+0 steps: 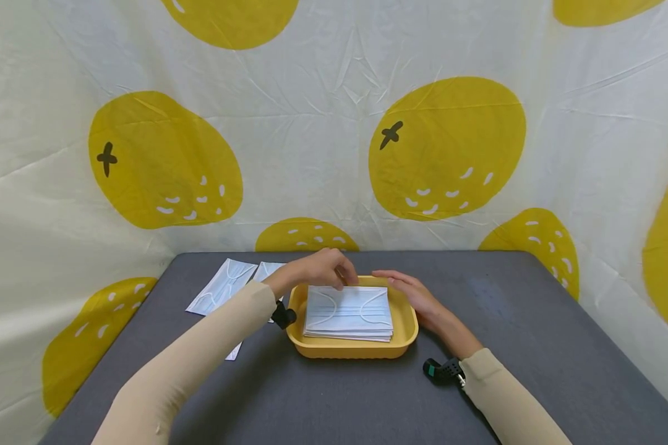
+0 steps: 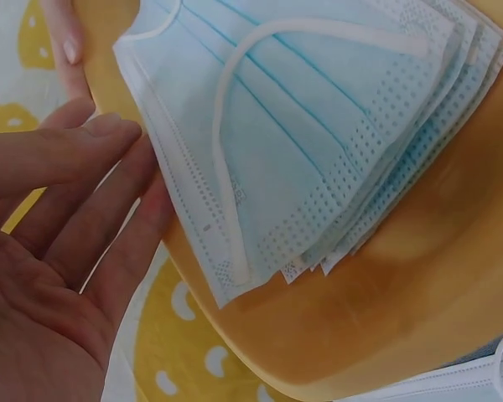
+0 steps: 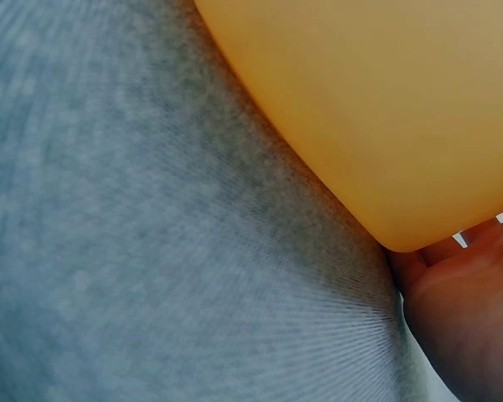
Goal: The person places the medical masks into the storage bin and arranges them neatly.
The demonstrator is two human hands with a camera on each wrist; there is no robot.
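Left hand (image 1: pixel 318 267) hovers with relaxed fingers (image 2: pixel 84 159) at the far edge of the soft, featherlight mask stack (image 1: pixel 349 312) in the yellow tray (image 1: pixel 351 349) mid-tabletop, best pinched at a corner, while the right hand (image 1: pixel 414 294) rests flat against the tray's right rim.

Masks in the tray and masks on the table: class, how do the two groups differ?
The tray masks form a neat stack inside the yellow tray; the table masks lie loose, spread flat on the grey table. The left hand reaches over the stack; nothing touches the table masks. Both are pale blue with white ear loops.

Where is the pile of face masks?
In the head view, the mask pile lies inside the yellow tray mid-table, between the left hand and the right hand.
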